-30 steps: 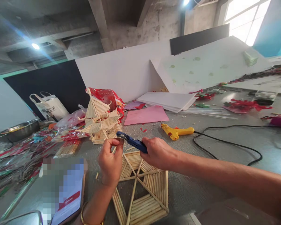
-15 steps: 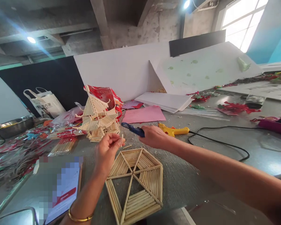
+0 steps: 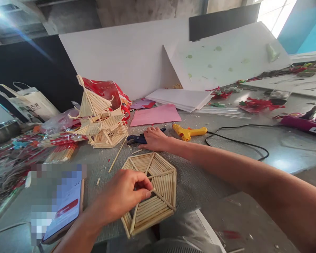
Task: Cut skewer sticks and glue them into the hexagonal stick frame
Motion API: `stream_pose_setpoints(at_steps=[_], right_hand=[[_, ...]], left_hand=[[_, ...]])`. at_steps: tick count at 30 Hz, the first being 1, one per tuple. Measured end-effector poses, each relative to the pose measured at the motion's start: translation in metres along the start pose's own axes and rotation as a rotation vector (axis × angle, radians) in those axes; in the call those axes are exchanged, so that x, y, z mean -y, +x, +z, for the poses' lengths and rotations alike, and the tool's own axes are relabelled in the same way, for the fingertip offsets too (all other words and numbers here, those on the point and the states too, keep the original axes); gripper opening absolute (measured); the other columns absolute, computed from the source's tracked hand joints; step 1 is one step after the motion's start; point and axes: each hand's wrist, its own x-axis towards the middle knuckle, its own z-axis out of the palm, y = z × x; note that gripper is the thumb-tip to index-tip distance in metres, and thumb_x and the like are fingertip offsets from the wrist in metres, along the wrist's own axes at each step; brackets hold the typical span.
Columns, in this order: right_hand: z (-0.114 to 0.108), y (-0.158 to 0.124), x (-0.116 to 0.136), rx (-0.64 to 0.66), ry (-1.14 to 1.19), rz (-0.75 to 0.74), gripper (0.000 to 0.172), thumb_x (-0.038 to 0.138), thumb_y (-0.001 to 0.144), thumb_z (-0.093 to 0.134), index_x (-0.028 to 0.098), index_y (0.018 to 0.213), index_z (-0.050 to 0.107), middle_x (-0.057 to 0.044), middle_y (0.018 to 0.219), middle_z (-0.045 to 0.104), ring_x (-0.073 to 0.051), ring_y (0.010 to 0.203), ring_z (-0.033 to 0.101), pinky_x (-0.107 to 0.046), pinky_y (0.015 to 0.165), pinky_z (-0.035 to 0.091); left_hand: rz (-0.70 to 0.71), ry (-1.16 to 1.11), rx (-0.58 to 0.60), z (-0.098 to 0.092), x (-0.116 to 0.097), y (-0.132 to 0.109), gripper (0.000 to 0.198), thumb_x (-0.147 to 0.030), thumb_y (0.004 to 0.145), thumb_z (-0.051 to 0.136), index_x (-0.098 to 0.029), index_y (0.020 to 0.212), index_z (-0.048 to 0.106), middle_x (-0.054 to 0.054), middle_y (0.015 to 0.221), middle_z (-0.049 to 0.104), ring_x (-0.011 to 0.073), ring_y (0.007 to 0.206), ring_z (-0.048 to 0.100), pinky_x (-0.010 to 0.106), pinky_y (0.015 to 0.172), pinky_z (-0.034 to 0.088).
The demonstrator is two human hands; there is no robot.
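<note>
My left hand (image 3: 129,191) is closed in a pinch on a short wooden stick (image 3: 153,190), whose small end shows at the fingertips. It hovers over a many-sided panel (image 3: 163,186) of pale sticks, split by spokes into wedges, several filled with rows of sticks. My right hand (image 3: 156,138) is wrapped over a dark blue hand cutter (image 3: 137,139) on the table, beyond the panel; its fingers partly hide the tool. Right of that hand lies a yellow glue gun (image 3: 191,132). A loose long stick (image 3: 117,154) and a small offcut (image 3: 98,181) lie left of the panel.
A tiered stick pagoda (image 3: 101,121) stands behind, at left. A phone (image 3: 65,207) lies at the left front, near bagged sticks (image 3: 61,153). Pink paper (image 3: 156,115) and white boards (image 3: 179,98) are at the back. A black cord (image 3: 239,125) runs right to a purple power strip (image 3: 295,121).
My right hand has lowered the cutter to the table. My left hand has moved nearer and over the panel with the short stick. The view has tilted down.
</note>
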Motion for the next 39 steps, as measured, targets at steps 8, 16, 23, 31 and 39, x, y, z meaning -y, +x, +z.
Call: stream_pose_setpoints(at_steps=[8,16,23,31,39], right_hand=[[0.006,-0.006,0.001,-0.014,0.008,0.008,0.073,0.067,0.082,0.029,0.004,0.106,0.058,-0.019,0.104,0.058,-0.03,0.099,0.05,-0.04,0.083,0.035],[0.004,-0.005,0.002,0.018,0.052,0.03,0.07,0.064,0.083,0.031,0.005,0.108,0.057,-0.02,0.108,0.057,-0.03,0.102,0.049,-0.04,0.086,0.033],[-0.002,0.0,-0.003,0.103,0.123,0.042,0.053,0.05,0.088,0.031,0.009,0.105,0.059,-0.018,0.11,0.058,-0.029,0.103,0.052,-0.039,0.085,0.035],[-0.011,-0.002,-0.006,0.15,0.136,-0.003,0.058,0.057,0.08,0.041,0.008,0.104,0.06,-0.018,0.106,0.061,-0.029,0.098,0.056,-0.035,0.081,0.038],[-0.018,-0.002,-0.004,0.165,0.11,-0.039,0.048,0.046,0.08,0.042,0.006,0.098,0.063,-0.019,0.099,0.064,-0.029,0.092,0.059,-0.034,0.076,0.041]], left_hand=[[0.017,0.085,-0.081,0.008,-0.001,0.0,0.014,-0.017,0.068,0.053,-0.022,0.065,0.065,-0.001,0.069,0.064,0.013,0.063,0.056,0.023,0.059,0.039],[-0.041,0.023,-0.063,0.014,0.0,0.0,0.015,-0.017,0.067,0.052,-0.021,0.067,0.067,-0.002,0.056,0.061,0.012,0.052,0.052,0.021,0.049,0.035],[0.013,-0.067,-0.074,0.012,0.004,-0.001,0.016,-0.014,0.064,0.053,-0.022,0.064,0.067,-0.004,0.052,0.059,0.0107,0.047,0.05,0.019,0.044,0.033],[-0.05,-0.128,-0.068,0.013,0.004,-0.002,0.007,-0.016,0.064,0.057,-0.021,0.066,0.063,-0.003,0.058,0.061,0.011,0.053,0.053,0.02,0.05,0.038],[-0.058,-0.049,-0.115,0.016,0.001,-0.005,0.007,-0.016,0.065,0.057,-0.021,0.066,0.061,-0.004,0.058,0.059,0.0107,0.054,0.052,0.02,0.051,0.036]])
